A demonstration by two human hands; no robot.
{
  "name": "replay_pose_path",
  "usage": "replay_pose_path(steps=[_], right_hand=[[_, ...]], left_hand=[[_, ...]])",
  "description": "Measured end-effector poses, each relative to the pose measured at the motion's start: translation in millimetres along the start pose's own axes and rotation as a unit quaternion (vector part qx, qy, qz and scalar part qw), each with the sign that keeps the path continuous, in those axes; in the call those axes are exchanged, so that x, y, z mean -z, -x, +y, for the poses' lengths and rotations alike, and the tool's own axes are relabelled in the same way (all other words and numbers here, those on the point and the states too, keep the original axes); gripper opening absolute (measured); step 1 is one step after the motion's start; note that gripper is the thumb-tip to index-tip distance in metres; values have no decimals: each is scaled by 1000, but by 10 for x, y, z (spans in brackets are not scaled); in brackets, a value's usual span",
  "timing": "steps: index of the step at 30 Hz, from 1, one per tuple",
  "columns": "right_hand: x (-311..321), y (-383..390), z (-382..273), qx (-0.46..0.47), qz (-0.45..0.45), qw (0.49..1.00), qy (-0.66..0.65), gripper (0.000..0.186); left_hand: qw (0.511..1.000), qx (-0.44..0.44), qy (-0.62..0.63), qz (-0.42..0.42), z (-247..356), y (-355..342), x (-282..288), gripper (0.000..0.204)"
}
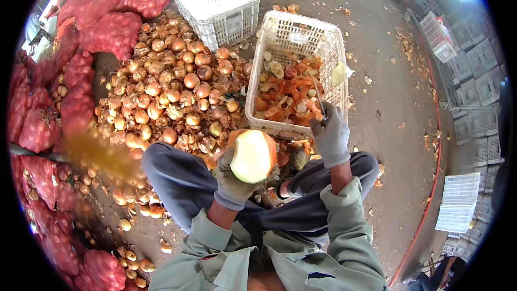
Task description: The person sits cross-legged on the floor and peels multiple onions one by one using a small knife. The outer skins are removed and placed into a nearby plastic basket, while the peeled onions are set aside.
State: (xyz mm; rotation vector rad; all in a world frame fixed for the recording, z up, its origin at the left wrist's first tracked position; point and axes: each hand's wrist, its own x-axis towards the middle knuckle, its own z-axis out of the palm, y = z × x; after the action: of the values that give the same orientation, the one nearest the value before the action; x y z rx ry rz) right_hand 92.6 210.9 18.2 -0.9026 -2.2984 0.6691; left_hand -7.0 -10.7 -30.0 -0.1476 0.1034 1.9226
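Observation:
My gloved left hand [231, 180] grips a large onion [253, 156], its pale cut or peeled face turned upward and some orange skin along its side. My gloved right hand [328, 132] is closed on a knife [320, 97], whose blade points up and away over the right side of a white plastic crate [294, 127]. Inside that crate lie orange skins [293, 97] and pale trimmings. A heap of unpeeled onions [161, 91] spreads on the ground beyond my left knee and up along the crate's left side.
Red mesh sacks of onions [110, 35] are piled along the left. Stacked white crates [229, 21] stand behind the heap, with more [474, 75] along the right beside a red line on the floor. An empty-looking crate stack [456, 202] sits lower right. My crossed legs frame my hands.

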Motion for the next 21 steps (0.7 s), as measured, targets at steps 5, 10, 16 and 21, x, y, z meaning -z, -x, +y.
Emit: replay_pose_path(steps=[5, 10, 16, 21], right_hand=[[279, 370, -571, 126, -96, 972, -173, 42], [227, 661, -701, 115, -180, 958, -189, 37], [125, 767, -677, 109, -156, 961, -200, 34], [80, 806, -736, 104, -116, 978, -135, 33]], left_hand=[[991, -116, 9, 73, 4, -81, -203, 66], [984, -162, -36, 59, 47, -113, -96, 71], [988, -149, -20, 19, 16, -99, -168, 76], [991, -133, -34, 3, -18, -96, -213, 72]])
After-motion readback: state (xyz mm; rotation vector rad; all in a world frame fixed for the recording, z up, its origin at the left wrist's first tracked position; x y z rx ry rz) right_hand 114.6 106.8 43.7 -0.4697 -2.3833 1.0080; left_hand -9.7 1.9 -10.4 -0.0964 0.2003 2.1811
